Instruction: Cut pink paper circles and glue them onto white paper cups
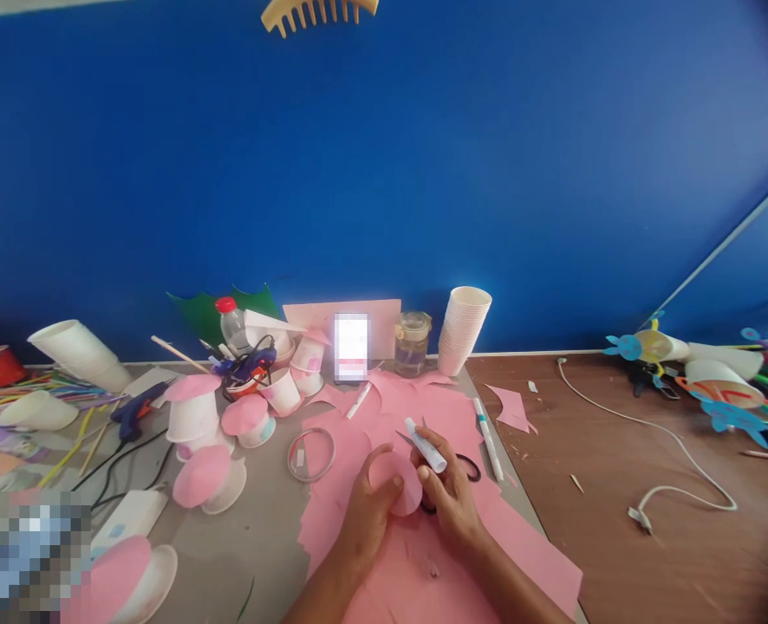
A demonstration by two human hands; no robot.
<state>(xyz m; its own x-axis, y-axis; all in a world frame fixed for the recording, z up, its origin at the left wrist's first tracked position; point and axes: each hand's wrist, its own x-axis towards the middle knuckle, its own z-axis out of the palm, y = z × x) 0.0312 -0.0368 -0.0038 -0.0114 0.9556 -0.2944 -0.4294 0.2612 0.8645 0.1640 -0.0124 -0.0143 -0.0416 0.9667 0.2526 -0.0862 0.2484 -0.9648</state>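
My left hand (367,511) is closed on a pink paper circle (397,485), with the thumb on its face. My right hand (452,498) grips a short white tube (428,447), slanted just above the circle's right side. A pair of scissors with dark handle loops (470,468) shows partly around the right hand; the hand covers much of it. Beneath both hands lie overlapping sheets of pink paper (527,542). Left of my left hand is a ring-shaped roll of clear tape (311,454).
Paper cups with pink discs (192,407) and a glue gun (140,412) crowd the left. A lit phone (351,347), a glass jar (413,345) and a cup stack (465,329) stand by the blue wall. A white cable (650,422) lies right, near a white marker (489,440).
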